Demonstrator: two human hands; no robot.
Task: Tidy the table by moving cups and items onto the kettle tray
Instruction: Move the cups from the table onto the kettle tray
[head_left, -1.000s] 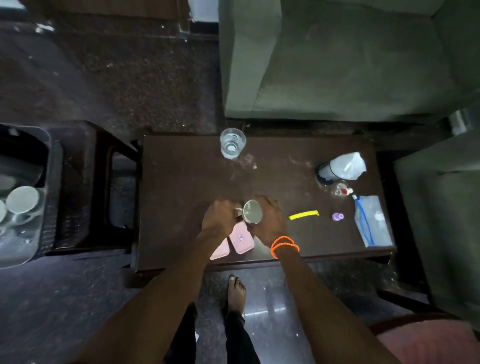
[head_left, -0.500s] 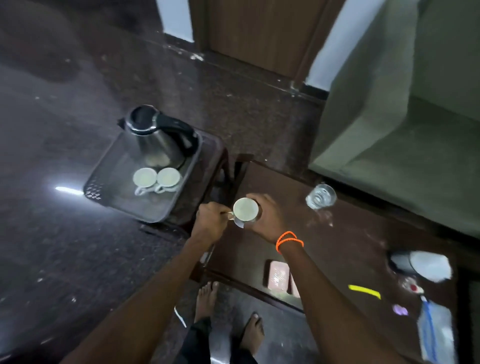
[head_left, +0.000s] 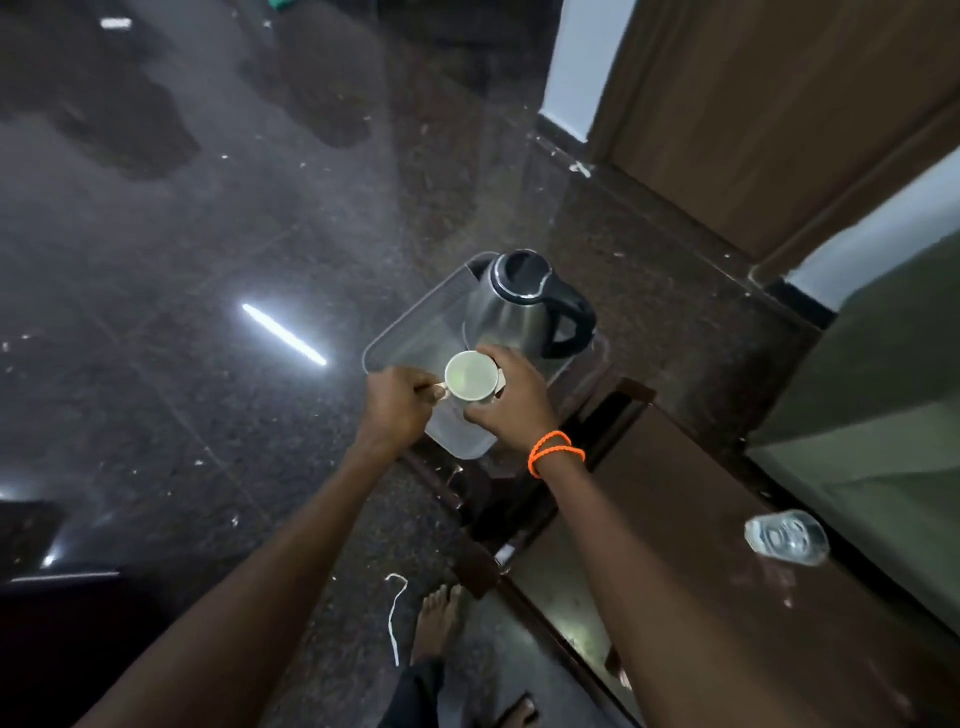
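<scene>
Head view: both my hands hold a white cup (head_left: 470, 375) over the kettle tray (head_left: 415, 332).
Left hand (head_left: 397, 408) pinches the handle, right hand (head_left: 511, 402) wraps its side; kettle (head_left: 519, 304) just beyond, glass (head_left: 787, 537) on tabletop (head_left: 727, 623) behind my right wrist.

Kettle (head_left: 511, 317): brushed shiny metal body, black glossy plastic handle and lid rim. Tray (head_left: 410, 332): grey translucent-looking plastic, smooth. Cup (head_left: 471, 375): pale glazed ceramic. Floor (head_left: 208, 234): polished speckled stone, very reflective. Table (head_left: 701, 571): dark wood, semi-gloss. Glass (head_left: 787, 536): clear.
</scene>
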